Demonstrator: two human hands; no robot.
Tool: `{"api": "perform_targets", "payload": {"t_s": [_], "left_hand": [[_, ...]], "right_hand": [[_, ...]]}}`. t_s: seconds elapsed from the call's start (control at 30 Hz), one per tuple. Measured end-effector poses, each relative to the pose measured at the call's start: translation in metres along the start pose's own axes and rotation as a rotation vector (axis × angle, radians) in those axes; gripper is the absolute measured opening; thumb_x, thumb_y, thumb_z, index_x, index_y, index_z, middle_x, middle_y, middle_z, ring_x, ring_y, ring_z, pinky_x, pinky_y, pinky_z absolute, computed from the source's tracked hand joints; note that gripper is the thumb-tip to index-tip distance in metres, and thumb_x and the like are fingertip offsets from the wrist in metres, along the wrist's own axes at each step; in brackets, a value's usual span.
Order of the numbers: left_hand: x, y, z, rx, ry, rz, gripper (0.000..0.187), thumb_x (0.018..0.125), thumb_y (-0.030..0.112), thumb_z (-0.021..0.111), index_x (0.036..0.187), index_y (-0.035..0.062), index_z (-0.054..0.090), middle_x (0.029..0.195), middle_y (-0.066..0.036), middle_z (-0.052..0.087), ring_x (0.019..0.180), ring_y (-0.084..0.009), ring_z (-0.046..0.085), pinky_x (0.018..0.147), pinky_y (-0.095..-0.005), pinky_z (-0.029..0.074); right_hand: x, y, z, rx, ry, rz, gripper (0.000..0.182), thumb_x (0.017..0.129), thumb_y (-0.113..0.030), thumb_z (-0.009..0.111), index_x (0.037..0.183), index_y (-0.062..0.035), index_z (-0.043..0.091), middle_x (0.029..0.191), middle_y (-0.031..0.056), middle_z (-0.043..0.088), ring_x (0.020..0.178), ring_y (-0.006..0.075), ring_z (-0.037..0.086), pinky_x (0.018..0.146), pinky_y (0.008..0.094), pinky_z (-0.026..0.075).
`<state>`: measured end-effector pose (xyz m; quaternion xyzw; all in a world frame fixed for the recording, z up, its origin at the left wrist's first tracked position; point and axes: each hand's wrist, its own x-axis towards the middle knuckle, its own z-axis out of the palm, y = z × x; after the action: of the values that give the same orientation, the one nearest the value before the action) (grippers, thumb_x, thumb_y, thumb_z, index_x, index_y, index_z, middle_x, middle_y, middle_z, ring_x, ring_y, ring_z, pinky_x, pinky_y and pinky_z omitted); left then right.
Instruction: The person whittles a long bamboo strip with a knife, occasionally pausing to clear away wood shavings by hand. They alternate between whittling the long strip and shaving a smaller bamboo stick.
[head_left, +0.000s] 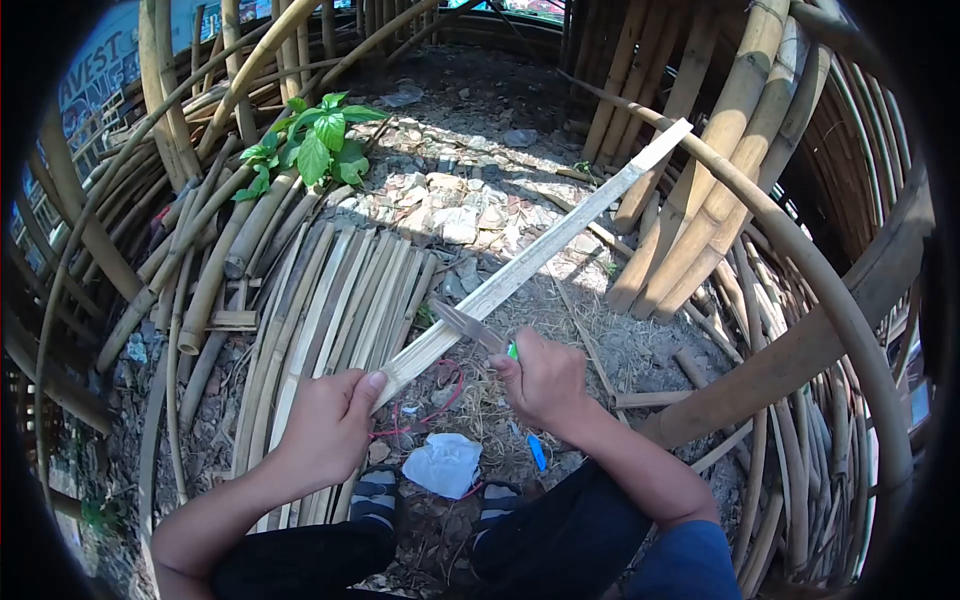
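Observation:
My left hand [325, 428] is closed round the near end of a long split bamboo strip [545, 243], thumb pressed along its top. The strip slants up and away to the right, its pale far end overlapping a curved bamboo pole in this view. In my right hand [545, 382] is a knife, gripped by a green handle that mostly hides in my fist. The knife's blade [468, 325] lies across the strip a short way beyond my left hand. Below my hands are a crumpled white plastic bag [442, 464] and a blue object [537, 452] on the ground.
Several split bamboo strips [335, 300] lie side by side at the left. Bamboo poles [725, 150] lean at the right, and a curved pole [800, 230] arches close by. A leafy plant [315, 143] grows behind the strips. Broken stones [455, 222] cover the ground ahead.

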<state>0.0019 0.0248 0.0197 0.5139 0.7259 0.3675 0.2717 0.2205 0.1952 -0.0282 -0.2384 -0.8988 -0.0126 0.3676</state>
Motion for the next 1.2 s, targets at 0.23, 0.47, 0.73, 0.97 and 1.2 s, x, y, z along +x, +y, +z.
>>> {"api": "perform_targets", "payload": {"t_s": [0.23, 0.47, 0.73, 0.97, 1.2], "left_hand": [[0.003, -0.008, -0.005, -0.026, -0.092, 0.032, 0.048, 0.106, 0.03, 0.043, 0.078, -0.0035, 0.063, 0.063, -0.021, 0.06, 0.064, -0.0382, 0.064, 0.064, -0.0454, 0.05], [0.004, -0.01, -0.007, -0.147, -0.168, 0.015, 0.05, 0.107, 0.031, 0.042, 0.079, -0.005, 0.063, 0.063, -0.021, 0.059, 0.063, -0.038, 0.062, 0.065, -0.0467, 0.05], [0.006, 0.002, -0.009, -0.123, -0.07, -0.043, 0.046, 0.107, 0.029, 0.046, 0.081, -0.0051, 0.061, 0.059, -0.005, 0.054, 0.054, -0.0106, 0.052, 0.053, -0.0326, 0.043], [0.002, -0.002, -0.006, -0.194, -0.115, -0.177, 0.045, 0.107, 0.03, 0.046, 0.085, -0.0051, 0.062, 0.055, -0.006, 0.053, 0.049, -0.0128, 0.052, 0.049, -0.0345, 0.042], [0.005, -0.008, -0.001, -0.201, -0.102, -0.172, 0.042, 0.108, 0.029, 0.047, 0.082, -0.0011, 0.061, 0.062, 0.002, 0.049, 0.053, -0.0048, 0.044, 0.049, -0.025, 0.037]], "right_hand": [[-0.003, -0.01, 0.004, 0.038, -0.056, 0.102, 0.055, 0.107, -0.045, 0.032, 0.081, -0.0002, 0.049, 0.056, 0.016, 0.044, 0.049, 0.0374, 0.048, 0.05, 0.0451, 0.033], [-0.001, -0.007, 0.002, -0.008, -0.081, 0.08, 0.048, 0.107, -0.04, 0.038, 0.08, -0.0016, 0.049, 0.054, 0.0144, 0.044, 0.048, 0.0373, 0.052, 0.047, 0.0435, 0.037], [0.003, 0.013, 0.001, -0.131, 0.008, -0.015, 0.039, 0.102, -0.038, 0.052, 0.078, -0.0063, 0.05, 0.057, 0.0135, 0.05, 0.048, 0.0359, 0.055, 0.046, 0.0459, 0.041], [0.015, 0.055, -0.01, -0.285, 0.069, 0.257, 0.045, 0.103, -0.042, 0.049, 0.075, -0.0067, 0.049, 0.055, 0.0151, 0.05, 0.049, 0.0372, 0.055, 0.045, 0.0474, 0.04], [-0.001, 0.008, 0.0, -0.004, -0.062, 0.103, 0.046, 0.103, -0.044, 0.049, 0.075, -0.0063, 0.05, 0.054, 0.0138, 0.052, 0.046, 0.0353, 0.055, 0.043, 0.0459, 0.041]]}}
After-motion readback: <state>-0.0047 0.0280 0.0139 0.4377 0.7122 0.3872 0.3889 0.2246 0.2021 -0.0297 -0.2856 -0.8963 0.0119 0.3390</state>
